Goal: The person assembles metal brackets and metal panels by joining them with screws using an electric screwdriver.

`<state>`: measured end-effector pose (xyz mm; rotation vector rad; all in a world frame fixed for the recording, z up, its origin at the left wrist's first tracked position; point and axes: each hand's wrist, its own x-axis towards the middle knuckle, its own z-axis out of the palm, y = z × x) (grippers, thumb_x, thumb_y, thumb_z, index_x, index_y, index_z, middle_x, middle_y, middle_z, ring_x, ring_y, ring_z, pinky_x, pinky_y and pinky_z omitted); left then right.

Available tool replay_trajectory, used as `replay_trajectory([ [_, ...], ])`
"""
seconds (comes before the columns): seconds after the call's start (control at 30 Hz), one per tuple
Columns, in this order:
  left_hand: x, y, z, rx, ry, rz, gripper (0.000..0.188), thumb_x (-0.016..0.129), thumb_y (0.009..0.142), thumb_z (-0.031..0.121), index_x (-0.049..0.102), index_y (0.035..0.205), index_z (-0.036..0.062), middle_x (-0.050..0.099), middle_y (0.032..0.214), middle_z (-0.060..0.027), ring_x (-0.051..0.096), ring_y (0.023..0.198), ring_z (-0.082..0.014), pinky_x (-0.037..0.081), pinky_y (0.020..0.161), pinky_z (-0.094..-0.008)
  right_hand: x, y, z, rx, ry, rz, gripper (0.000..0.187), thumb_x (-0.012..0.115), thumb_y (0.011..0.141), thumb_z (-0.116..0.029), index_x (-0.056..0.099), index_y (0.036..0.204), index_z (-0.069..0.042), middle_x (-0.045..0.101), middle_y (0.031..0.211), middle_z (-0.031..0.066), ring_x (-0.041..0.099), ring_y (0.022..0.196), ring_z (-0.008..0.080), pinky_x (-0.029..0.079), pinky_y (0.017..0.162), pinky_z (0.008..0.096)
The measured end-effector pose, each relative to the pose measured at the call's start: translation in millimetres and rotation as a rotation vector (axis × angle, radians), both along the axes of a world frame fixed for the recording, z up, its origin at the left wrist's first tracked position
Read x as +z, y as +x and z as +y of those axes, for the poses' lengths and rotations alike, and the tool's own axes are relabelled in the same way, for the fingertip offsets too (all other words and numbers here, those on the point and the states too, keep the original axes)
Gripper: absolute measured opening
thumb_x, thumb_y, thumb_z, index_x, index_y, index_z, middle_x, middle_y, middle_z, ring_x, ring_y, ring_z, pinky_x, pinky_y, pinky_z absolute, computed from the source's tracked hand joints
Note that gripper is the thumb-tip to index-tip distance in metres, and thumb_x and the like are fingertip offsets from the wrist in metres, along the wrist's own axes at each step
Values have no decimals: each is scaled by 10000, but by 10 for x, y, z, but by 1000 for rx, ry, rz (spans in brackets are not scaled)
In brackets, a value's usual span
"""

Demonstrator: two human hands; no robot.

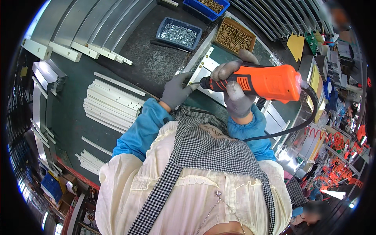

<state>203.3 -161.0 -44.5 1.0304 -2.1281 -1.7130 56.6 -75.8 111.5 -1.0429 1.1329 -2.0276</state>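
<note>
An orange and black electric screwdriver (272, 83) lies across my front, its bit pointing left, with my grey-gloved right hand (238, 100) wrapped round its body. At the bit's tip is my left hand (176, 90), also grey-gloved, thumb and fingers closed in around it. Whatever they pinch there is too small to make out. Beneath and beyond the tool, a white metal frame piece (203, 72) with brass-coloured screws along its edge rests on the bench. A black cord (288, 131) runs from the tool's back end past my right sleeve.
Silver screws fill a blue bin (159, 34) at the back; a brown box (253, 44) beside it holds brass-coloured screws. Another blue bin (188, 3) stands farther off. White drilled strips (111, 103) lie stacked at left, below long metal profiles (70, 23). At lower right, another person is partly visible.
</note>
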Motion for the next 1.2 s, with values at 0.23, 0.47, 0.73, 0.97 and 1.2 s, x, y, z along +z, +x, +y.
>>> replay_trajectory([
  [0.23,56,25,1,8,67,41,527,771,819,319,618,1234,33,663,1134,-173,672,1027,-288,546,864,-374,32,65,7,-21,65,76,659,676,850,-115,357,1417,-6,656,937,101,653,831,230,564,759,413],
  [0.47,143,-7,-63,-23,-8,3,499,779,816,272,613,1237,62,637,1162,-156,673,998,-279,553,840,-365,90,76,-42,-71,127,62,696,684,847,-100,326,1439,-28,652,940,105,649,848,231,553,782,406],
  [0.73,137,-11,-120,-78,-28,20,512,780,774,242,596,1223,80,636,1127,-140,661,978,-288,539,842,-379,-159,90,-93,62,-3,3,746,713,805,-30,299,1426,-30,636,951,132,636,850,231,537,736,355],
  [0.97,-67,-8,-150,-90,5,56,562,789,758,285,587,1243,85,642,1128,-147,650,1022,-302,521,886,-390,-92,39,-121,223,215,224,778,708,754,58,329,1422,-66,640,969,112,627,911,209,508,771,330],
  [1.2,-59,-10,-100,-146,-128,58,570,769,784,311,568,1261,73,659,1112,-164,654,1031,-321,515,893,-392,-264,208,-19,321,281,-666,763,827,740,-29,433,1393,0,652,1017,57,660,881,160,544,769,284],
])
